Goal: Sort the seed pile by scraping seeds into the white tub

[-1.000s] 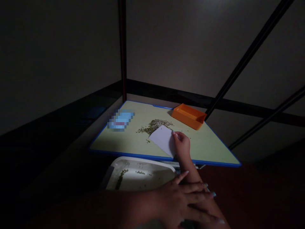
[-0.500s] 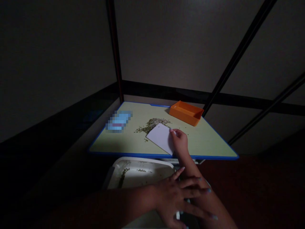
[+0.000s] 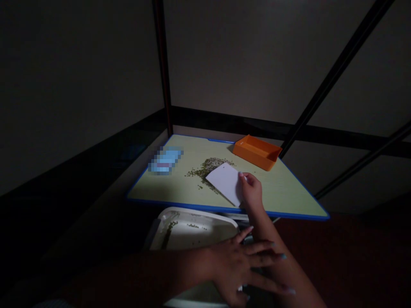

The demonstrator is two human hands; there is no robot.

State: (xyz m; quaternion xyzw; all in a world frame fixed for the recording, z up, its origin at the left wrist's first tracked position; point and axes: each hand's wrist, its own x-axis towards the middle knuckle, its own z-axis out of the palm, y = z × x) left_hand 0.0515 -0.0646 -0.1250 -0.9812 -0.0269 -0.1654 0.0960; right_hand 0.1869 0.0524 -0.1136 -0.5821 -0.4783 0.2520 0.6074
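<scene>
My right hand (image 3: 252, 192) reaches out over a pale green table (image 3: 289, 192) with a blue rim and grips a white card (image 3: 225, 182) by its near right edge. The card's far edge touches a heap of small greenish beans (image 3: 207, 167) spread on the table. My left hand (image 3: 244, 267) lies with fingers spread over the right side of a white tray (image 3: 195, 233) held below the table's near edge. A streak of beans lies in the tray.
An orange plastic box (image 3: 257, 152) stands at the table's far right. A blurred blue item (image 3: 165, 160) lies at the far left. Black frame bars (image 3: 162, 68) rise behind the table against plain walls. The room is dim.
The card and my right hand stay beside the bean heap; the view shifted slightly left, then right again. My left hand stays on the tray.
</scene>
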